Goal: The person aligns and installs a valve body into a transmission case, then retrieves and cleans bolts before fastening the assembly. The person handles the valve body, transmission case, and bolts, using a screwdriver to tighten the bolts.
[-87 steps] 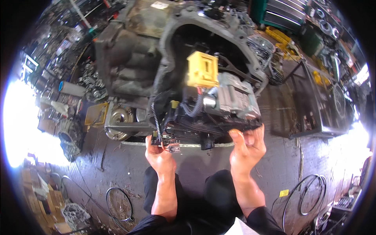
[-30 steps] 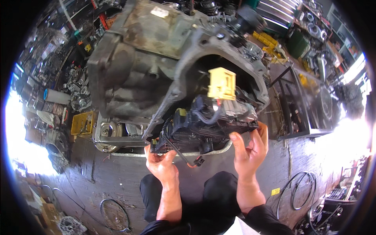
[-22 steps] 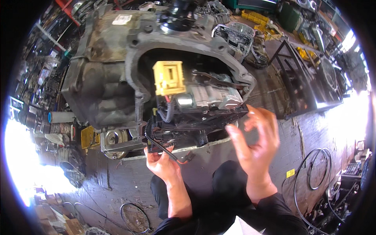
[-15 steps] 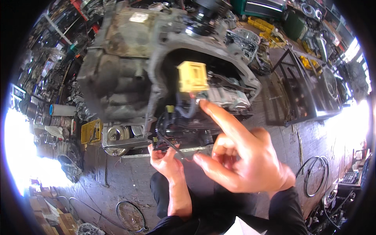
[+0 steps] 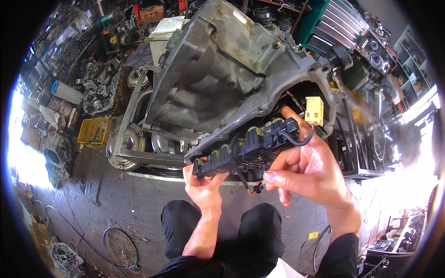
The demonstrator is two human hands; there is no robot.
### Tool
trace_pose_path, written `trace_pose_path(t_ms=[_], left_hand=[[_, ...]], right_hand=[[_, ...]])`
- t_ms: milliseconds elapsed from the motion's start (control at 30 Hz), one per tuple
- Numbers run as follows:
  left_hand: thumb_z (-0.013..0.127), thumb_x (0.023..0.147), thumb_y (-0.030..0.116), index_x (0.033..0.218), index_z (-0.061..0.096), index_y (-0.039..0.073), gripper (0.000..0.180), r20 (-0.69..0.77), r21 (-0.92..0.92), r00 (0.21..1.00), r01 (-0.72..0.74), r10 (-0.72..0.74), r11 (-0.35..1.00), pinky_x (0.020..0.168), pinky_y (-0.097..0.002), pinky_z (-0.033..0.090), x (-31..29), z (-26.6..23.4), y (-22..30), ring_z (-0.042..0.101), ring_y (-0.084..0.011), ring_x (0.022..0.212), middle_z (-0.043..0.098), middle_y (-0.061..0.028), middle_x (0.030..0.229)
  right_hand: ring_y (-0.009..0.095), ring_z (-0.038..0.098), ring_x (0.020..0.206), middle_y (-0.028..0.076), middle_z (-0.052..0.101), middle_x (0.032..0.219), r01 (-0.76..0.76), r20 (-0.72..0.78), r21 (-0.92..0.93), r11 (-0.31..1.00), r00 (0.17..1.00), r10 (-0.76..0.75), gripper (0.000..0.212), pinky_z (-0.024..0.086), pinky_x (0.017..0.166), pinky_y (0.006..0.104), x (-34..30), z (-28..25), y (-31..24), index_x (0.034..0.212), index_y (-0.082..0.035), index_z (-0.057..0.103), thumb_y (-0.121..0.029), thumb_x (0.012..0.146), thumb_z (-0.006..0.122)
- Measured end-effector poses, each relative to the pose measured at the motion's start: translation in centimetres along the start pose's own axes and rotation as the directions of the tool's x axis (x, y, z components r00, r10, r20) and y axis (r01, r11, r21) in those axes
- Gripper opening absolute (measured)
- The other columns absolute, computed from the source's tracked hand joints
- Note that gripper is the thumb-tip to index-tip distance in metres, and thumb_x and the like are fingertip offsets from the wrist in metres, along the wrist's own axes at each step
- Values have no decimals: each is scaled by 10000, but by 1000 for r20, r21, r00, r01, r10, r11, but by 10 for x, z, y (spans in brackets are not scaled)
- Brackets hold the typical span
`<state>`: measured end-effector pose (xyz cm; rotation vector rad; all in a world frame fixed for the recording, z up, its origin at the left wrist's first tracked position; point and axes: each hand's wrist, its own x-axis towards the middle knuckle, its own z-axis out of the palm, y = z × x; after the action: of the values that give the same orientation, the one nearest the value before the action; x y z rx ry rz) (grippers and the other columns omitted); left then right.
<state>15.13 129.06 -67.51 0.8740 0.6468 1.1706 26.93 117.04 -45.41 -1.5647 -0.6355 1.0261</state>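
A long black solenoid block point(image 5: 254, 147) with dull yellow-green segments is tilted out at the lower edge of the opening in a large grey gearbox housing point(image 5: 199, 78). My left hand point(image 5: 206, 192) grips the block's left end, thumb in front and fingers partly hidden beneath. Round its right end is my right hand point(image 5: 317, 173): the index finger reaches up behind, and the thumb lies at the lower front edge. A pale yellow connector point(image 5: 314, 110) stands above that hand, joined to a ribbed black wire sleeve point(image 5: 296, 141). A second ribbed sleeve hangs down the block's front.
The housing rests on a metal frame point(image 5: 153, 161). To the left are a yellow bin point(image 5: 93, 130) and a round metal part point(image 5: 121, 150). A green tool cabinet point(image 5: 331, 28) stands at the back right. A black hose loop point(image 5: 121, 248) lies on the floor.
The block has come up and out toward me, its right end raised. My right hand has moved from open beside the connector to around the block. My view has shifted, so the housing appears turned.
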Motion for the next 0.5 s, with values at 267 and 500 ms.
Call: trace_pose_path(t_ms=[267, 500], left_hand=[[741, 613, -296, 1109, 669, -71, 549, -25, -12, 1000, -2, 2, 1000, 773, -292, 624, -1, 4, 3, 688, -181, 938, 585, -57, 1107], [756, 627, -277, 1133, 654, -68, 556, -19, 33, 1000, 10, -9, 999, 787, -300, 624, 0, 0, 0, 694, -181, 938, 605, -66, 1096]], right_hand=[[168, 674, 583, 149, 724, 843, 89, 6, 77, 993, 996, -90, 1026, 566, 536, 298, 2, 4, 10, 1655, -116, -42, 73, 955, 684], [180, 695, 609, 158, 727, 869, 128, -55, 110, 986, 991, -122, 961, 588, 560, 306, 6, 10, 18, 1627, -38, -5, 84, 955, 671]])
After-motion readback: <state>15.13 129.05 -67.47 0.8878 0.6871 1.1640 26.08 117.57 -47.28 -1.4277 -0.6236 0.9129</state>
